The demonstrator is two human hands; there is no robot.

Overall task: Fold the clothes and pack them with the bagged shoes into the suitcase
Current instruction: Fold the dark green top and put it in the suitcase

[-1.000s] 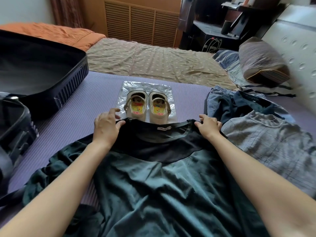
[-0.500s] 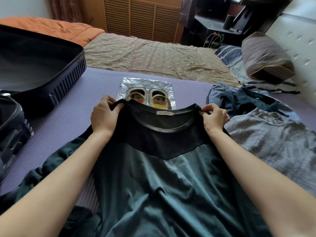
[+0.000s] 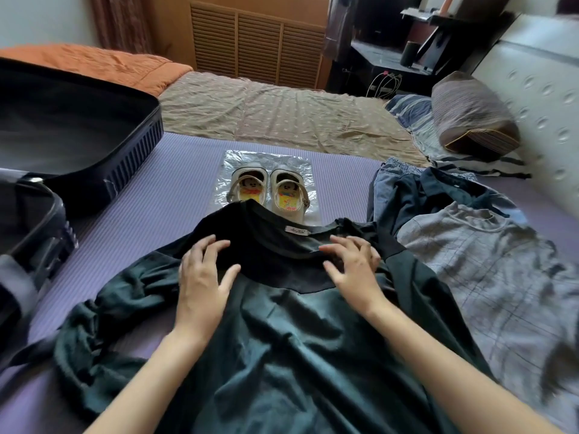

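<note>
My left hand (image 3: 202,277) and right hand (image 3: 354,267) lie flat on the green shirt (image 3: 282,355); grasping nothing. Its collar overlaps the shoes (image 3: 268,191).

Bare mat (image 3: 175,183) btwn suitcase (image 3: 134,158) & shoes (image 3: 269,191).

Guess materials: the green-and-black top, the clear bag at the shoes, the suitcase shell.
Green-and-black top: soft thin fabric, probably a knit with a slight sheen; it drapes and bunches at the sleeves.
Clear bag: thin plastic film, glossy; it is crinkled and shows bright glints.
Suitcase shell: likely hard moulded plastic, navy, semi-matte; the wall is stiff and ribbed.
</note>
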